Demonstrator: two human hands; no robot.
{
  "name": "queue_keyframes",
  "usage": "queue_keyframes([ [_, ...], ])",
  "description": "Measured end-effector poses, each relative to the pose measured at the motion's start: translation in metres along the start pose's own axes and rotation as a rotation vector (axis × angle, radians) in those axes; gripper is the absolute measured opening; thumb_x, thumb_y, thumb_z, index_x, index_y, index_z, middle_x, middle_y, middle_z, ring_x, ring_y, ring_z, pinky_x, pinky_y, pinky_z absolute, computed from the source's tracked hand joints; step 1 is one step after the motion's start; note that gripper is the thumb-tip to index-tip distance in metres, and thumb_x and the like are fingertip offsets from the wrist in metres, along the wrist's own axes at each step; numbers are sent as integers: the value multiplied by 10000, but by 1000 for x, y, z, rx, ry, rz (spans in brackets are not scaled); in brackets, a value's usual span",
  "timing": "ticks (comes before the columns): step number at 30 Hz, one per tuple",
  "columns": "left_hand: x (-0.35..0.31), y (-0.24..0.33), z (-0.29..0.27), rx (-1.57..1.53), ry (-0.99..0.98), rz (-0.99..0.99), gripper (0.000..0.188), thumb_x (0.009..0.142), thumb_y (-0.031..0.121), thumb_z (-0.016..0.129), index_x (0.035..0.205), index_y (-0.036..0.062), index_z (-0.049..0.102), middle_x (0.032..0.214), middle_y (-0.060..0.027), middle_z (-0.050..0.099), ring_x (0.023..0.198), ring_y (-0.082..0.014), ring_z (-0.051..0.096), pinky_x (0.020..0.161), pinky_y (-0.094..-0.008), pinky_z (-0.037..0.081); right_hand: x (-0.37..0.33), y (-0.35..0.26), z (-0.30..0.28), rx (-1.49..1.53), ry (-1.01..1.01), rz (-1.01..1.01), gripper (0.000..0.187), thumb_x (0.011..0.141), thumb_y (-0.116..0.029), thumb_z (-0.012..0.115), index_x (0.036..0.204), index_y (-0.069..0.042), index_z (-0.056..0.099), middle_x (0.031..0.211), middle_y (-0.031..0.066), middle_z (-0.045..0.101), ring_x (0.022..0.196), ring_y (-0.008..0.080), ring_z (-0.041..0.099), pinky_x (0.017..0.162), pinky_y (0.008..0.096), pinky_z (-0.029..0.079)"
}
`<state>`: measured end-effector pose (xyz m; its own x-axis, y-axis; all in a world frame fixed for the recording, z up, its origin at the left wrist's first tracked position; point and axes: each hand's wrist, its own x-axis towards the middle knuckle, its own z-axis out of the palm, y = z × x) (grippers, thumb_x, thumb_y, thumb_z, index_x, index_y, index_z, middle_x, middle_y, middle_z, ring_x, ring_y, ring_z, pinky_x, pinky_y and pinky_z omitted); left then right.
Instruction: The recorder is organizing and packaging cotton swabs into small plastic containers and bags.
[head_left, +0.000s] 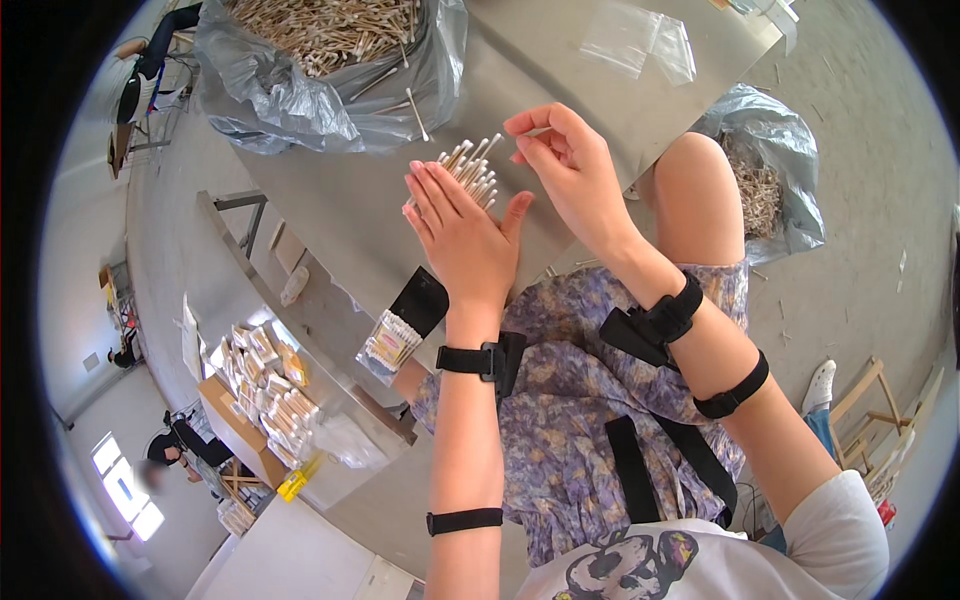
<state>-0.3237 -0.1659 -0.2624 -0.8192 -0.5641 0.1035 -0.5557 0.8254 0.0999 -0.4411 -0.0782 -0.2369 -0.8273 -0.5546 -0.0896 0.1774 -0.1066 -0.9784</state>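
One bundle of cotton swabs (470, 170), fanned up-right above the table (340, 200), cupped in left hand (465, 235), fingers flat and extended; right hand (570, 165) just beside tips, fingers pinched, contents indiscernible.

Two hands: left hand (462, 235), right hand (570, 165). One bundle of cotton swabs (472, 170) held between them. Two grey plastic bags of loose swabs: one big bag (300, 100) on the counter (560, 80), one smaller bag (775, 170) on the floor. One filled swab packet (390, 345). Two empty clear pouches (645, 42). Four black arm straps.
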Motion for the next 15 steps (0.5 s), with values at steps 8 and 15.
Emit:
queue_keyframes([
  [8, -27, 22, -5, -35, -14, -2, 1042, 939, 640, 508, 1516, -142, 133, 1577, -335, 204, 1496, -440, 175, 1194, -566, 165, 1, 4, -1, -109, 31, -48, 149, 962, -89, 578, 1074, -5, 628, 998, 66, 659, 877, 142, 618, 784, 288, 509],
  [15, -29, 10, -18, -499, 98, -143, 875, 1013, 492, 493, 1551, -74, 100, 1613, -275, 185, 1518, -395, 143, 1218, -532, 105, 6, 13, 5, -55, 75, -43, 196, 1001, -164, 580, 1101, -2, 627, 1026, 88, 657, 920, 150, 611, 831, 299, 499],
])
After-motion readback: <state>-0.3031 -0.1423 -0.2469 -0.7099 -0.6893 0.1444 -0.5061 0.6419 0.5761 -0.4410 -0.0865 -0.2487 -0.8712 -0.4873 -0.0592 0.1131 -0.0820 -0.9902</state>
